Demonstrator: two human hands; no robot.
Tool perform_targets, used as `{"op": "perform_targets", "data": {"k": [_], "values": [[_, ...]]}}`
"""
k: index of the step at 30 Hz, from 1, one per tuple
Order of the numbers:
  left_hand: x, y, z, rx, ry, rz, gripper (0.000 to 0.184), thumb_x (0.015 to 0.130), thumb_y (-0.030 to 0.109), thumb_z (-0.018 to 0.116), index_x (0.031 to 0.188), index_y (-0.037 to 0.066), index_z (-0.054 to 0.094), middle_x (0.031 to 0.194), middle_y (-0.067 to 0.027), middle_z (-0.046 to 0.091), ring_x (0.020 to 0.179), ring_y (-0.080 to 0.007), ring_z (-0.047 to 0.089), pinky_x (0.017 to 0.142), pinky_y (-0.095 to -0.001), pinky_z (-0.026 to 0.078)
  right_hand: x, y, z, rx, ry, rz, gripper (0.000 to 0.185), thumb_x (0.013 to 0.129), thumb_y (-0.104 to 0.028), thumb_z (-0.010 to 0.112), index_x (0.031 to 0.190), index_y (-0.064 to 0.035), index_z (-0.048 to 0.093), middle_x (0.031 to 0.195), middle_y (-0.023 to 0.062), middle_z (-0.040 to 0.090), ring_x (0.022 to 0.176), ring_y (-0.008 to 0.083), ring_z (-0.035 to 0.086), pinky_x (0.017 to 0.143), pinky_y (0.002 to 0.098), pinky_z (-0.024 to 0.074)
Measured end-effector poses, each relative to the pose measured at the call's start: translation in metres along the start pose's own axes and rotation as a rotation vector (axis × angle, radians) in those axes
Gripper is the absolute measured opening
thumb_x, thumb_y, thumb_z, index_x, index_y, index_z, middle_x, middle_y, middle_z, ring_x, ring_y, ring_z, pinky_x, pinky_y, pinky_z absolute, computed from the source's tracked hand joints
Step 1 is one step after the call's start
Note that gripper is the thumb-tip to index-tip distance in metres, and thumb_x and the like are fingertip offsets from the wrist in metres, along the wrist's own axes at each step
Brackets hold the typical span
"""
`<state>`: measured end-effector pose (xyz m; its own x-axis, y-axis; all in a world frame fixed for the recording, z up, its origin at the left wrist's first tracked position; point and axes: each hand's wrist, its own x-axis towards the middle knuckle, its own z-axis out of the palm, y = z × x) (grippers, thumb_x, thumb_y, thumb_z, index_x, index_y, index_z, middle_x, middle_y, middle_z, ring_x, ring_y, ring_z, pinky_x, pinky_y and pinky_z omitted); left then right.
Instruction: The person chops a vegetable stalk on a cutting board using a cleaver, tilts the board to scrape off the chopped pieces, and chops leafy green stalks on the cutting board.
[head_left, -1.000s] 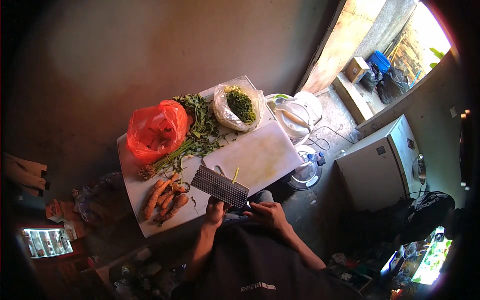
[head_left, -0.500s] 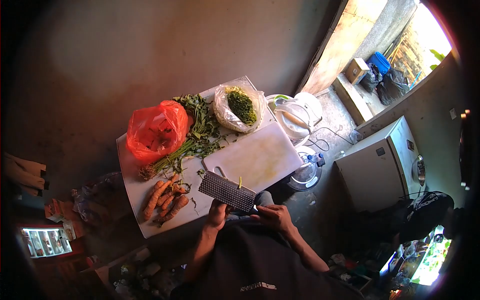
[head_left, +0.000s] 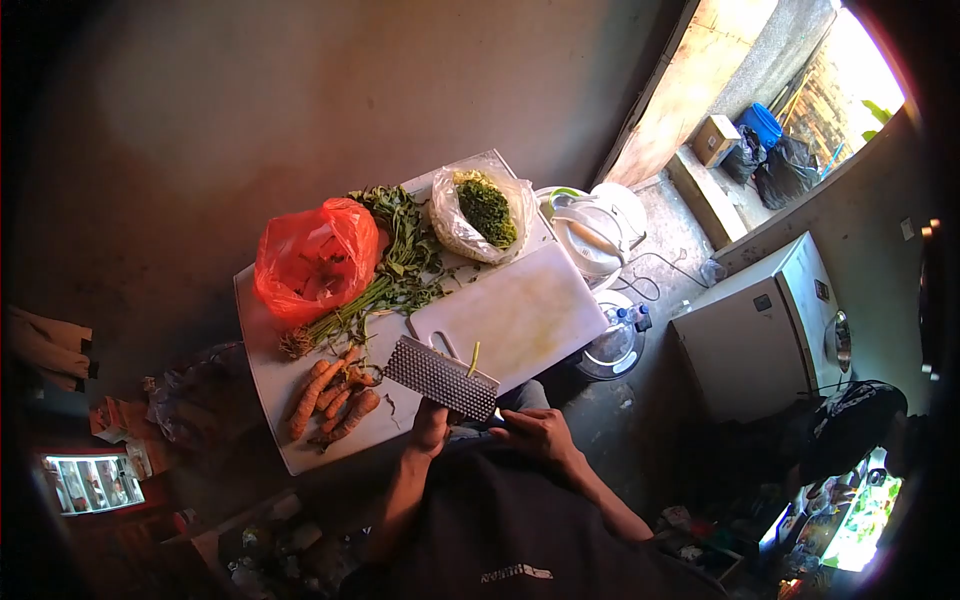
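Observation:
A wide cleaver-like blade (head_left: pixel 440 378) with a dimpled metal face is tilted over the table's near edge. My right hand (head_left: pixel 538 434) is closed around its dark handle at the blade's right end. Below the blade's lower edge is my left hand (head_left: pixel 430 430), its fingers mostly hidden behind the metal. A thin green stem piece (head_left: pixel 474 358) lies against the blade's upper edge. Just beyond is a white cutting board (head_left: pixel 515 312) with a handle slot. Several carrots (head_left: pixel 330 398) lie left of the blade, below leafy green stalks (head_left: pixel 400 245).
On the white table (head_left: pixel 285 440) stand a red plastic bag (head_left: pixel 318 262) and a clear bag of chopped greens (head_left: pixel 485 212). White appliances (head_left: pixel 590 240), a lidded container (head_left: pixel 612 345) and a white cabinet (head_left: pixel 750 325) are on the right. A cable lies on the floor.
The blade moved right and slightly down, then back left and up. My right hand shifted with it, while my left hand stayed nearly in place.

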<state>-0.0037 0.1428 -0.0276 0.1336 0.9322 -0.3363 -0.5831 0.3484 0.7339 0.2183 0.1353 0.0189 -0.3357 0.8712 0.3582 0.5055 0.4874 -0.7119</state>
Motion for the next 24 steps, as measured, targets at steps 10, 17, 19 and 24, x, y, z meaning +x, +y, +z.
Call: {"op": "perform_targets", "data": {"k": [10,17,19,24], "values": [[-0.008,0.008,-0.013,-0.094,-0.035,-0.124,0.015,0.098,0.018,0.054,0.110,0.010,0.060,0.087,0.0021,0.061,0.072,-0.0064,0.055,0.068,-0.0255,0.052,0.001,0.000,-0.009,-0.061,-0.056,-0.020,0.030,0.074,-0.025,0.086,0.094,-0.0062,0.073,0.066,0.0046,0.064,0.056,0.0203,0.064,0.049,0.0314,0.0508],[-0.010,-0.002,-0.019,-0.082,0.048,-0.177,0.014,0.089,0.010,0.056,0.102,0.009,0.061,0.086,-0.0008,0.061,0.076,-0.0124,0.059,0.078,-0.0330,0.054,-0.010,0.014,-0.004,-0.072,-0.058,-0.022,0.032,0.074,-0.026,0.086,0.095,-0.0062,0.073,0.063,0.0040,0.060,0.055,0.0198,0.063,0.049,0.0319,0.0498],[-0.013,0.007,-0.018,-0.046,0.102,-0.208,0.016,0.087,0.009,0.057,0.102,0.009,0.062,0.087,-0.0019,0.062,0.078,-0.0148,0.061,0.080,-0.0346,0.054,-0.007,0.010,-0.005,-0.085,-0.069,-0.011,0.031,0.074,-0.026,0.086,0.094,-0.0060,0.073,0.062,0.0041,0.059,0.054,0.0198,0.062,0.049,0.0320,0.0496],[-0.011,0.007,-0.016,-0.201,-0.021,-0.108,0.014,0.081,0.020,0.073,0.090,0.009,0.069,0.094,0.0011,0.066,0.083,-0.0090,0.060,0.077,-0.0308,0.050,0.001,0.006,-0.007,-0.105,-0.084,-0.036,0.031,0.075,-0.026,0.085,0.095,-0.0058,0.072,0.063,0.0041,0.059,0.055,0.0193,0.062,0.049,0.0313,0.0497]]}}
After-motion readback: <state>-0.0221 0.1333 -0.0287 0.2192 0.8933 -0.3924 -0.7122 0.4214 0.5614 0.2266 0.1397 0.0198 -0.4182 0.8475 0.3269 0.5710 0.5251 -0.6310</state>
